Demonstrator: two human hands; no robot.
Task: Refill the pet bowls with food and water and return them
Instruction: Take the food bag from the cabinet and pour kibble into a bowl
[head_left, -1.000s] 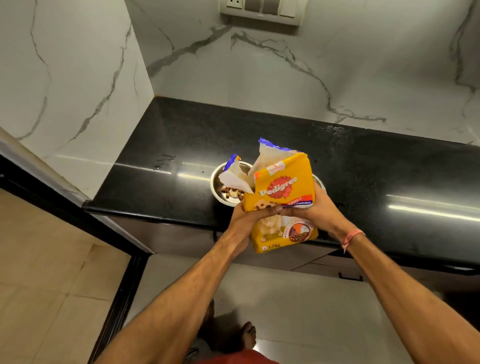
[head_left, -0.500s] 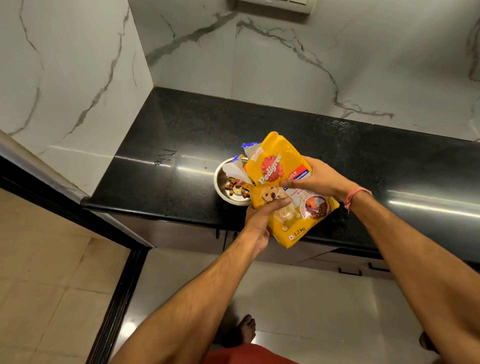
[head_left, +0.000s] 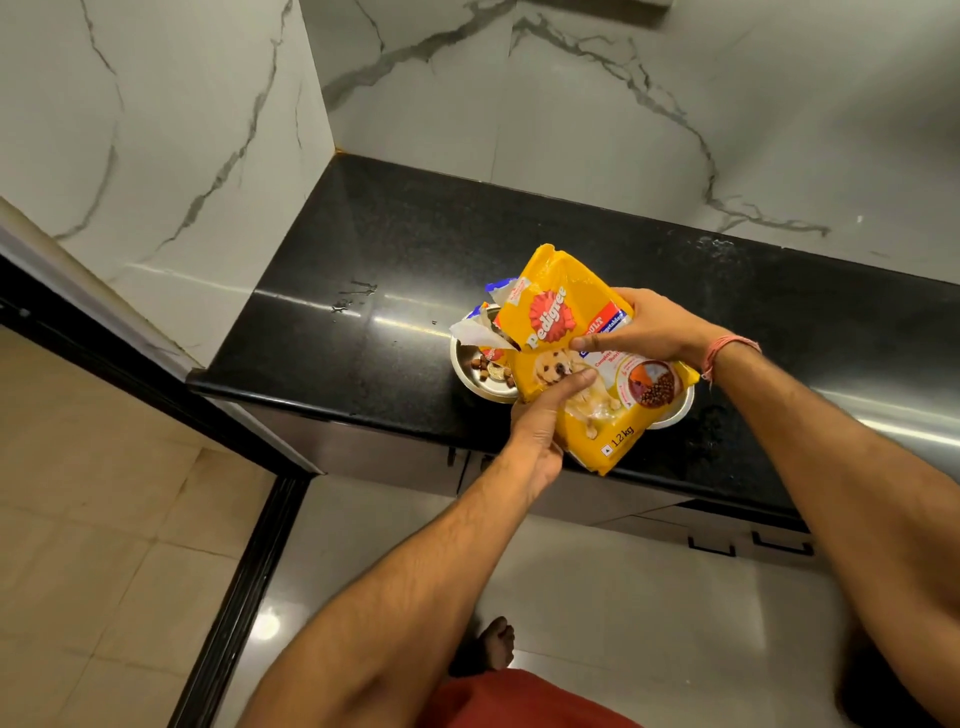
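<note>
Here I logged both hands clamped on the yellow food bag (head_left: 582, 364), left hand (head_left: 540, 426) low, right hand (head_left: 649, 332) higher, the bag rolled further leftward than a second before, torn mouth over the kibble-holding steel bowl (head_left: 470, 371) on the black counter (head_left: 395, 291); pouring underway, I judged.

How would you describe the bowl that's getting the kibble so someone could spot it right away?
Find the black countertop under the marble wall. Near its front edge stand two steel bowls, mostly covered by a tilted yellow food bag. It is the left bowl, the one showing brown kibble.
</note>
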